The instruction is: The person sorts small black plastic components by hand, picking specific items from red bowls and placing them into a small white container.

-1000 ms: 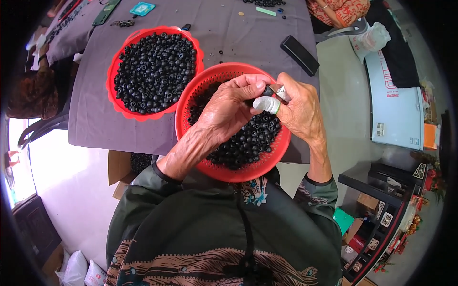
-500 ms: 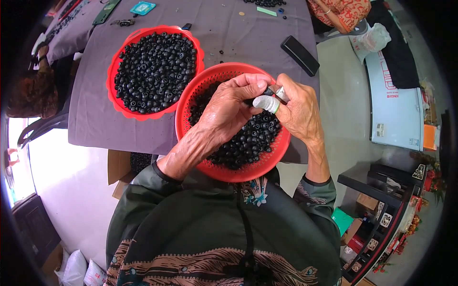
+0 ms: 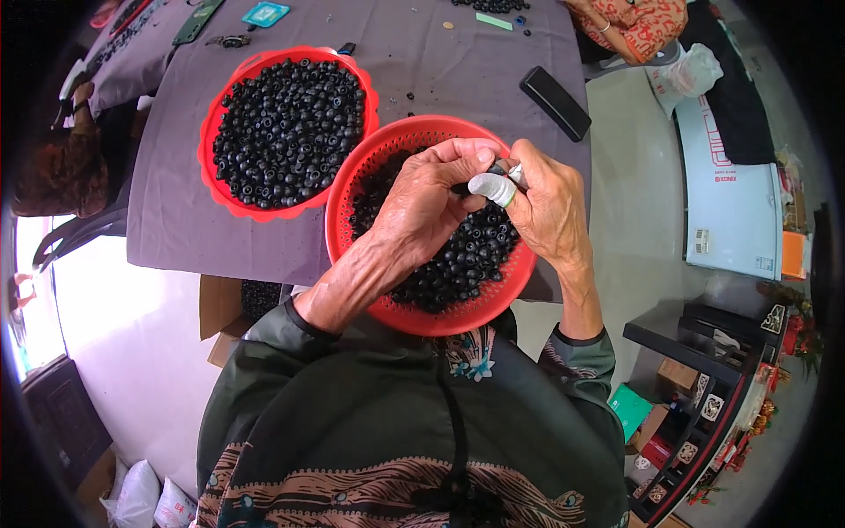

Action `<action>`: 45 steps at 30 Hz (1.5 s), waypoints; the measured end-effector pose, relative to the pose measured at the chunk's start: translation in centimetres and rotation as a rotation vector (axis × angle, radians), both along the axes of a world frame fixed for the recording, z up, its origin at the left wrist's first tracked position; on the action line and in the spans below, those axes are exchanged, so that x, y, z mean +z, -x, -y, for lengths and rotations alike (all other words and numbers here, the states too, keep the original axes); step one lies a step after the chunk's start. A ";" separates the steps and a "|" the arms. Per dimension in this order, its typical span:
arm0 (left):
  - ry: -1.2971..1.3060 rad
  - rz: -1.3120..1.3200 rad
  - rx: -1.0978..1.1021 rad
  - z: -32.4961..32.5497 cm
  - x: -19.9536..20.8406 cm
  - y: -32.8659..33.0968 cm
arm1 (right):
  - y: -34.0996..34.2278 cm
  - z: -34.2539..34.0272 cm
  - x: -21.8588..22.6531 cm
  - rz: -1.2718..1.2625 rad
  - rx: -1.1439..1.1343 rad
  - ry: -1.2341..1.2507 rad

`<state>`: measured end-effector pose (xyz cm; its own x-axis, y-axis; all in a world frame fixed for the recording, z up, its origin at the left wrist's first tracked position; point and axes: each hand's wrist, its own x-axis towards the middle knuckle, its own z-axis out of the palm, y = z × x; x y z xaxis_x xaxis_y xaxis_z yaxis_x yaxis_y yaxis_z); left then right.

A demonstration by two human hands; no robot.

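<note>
Above a red perforated basket [image 3: 521, 283] at the table's near edge, both hands meet at the fingertips. My left hand [image 3: 414, 207] pinches a small black piece [image 3: 499, 165] between thumb and fingers; most of it is hidden. My right hand [image 3: 554, 207] is closed against the same piece, its thumb and forefinger wrapped in white coverings. Whether a tool sits in the right fingers cannot be made out. Small round black plastic caps [image 3: 453, 264] with hollow centres fill much of the basket beneath. Left of it, touching or nearly so, a scalloped red tray [image 3: 208, 157] is heaped with similar caps [image 3: 290, 132].
A black oblong case [image 3: 556, 103] lies on the grey-covered table [image 3: 229, 251] to the right. Far back are a blue square item [image 3: 265, 14] and more black pieces [image 3: 488, 4]. Other people sit at the far right [image 3: 634, 31] and left [image 3: 66, 176]. An open cardboard box [image 3: 220, 306] stands below.
My right thumb and forefinger have drawn closer together at the black piece. The left hand keeps its pinch, nearly unmoved. Basket and tray stay in place apart from a slight shift of view.
</note>
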<state>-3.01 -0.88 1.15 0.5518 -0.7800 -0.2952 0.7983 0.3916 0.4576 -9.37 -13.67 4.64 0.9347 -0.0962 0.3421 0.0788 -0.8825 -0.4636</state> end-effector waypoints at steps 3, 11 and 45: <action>-0.012 -0.004 0.023 0.0 0.3 0.1 | 0.0 0.0 0.0 0.016 0.003 0.001; -0.015 0.001 0.041 0.0 -0.1 0.3 | 0.0 0.1 -0.4 0.017 0.018 -0.007; -0.037 0.002 0.056 -0.1 -1.0 -0.5 | -0.2 0.8 -0.5 0.022 0.017 -0.107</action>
<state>-2.50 -0.75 0.11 0.5948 -0.7366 -0.3219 0.7747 0.4183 0.4742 -9.20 -14.48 4.09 0.9289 -0.1176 0.3512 0.1046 -0.8263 -0.5534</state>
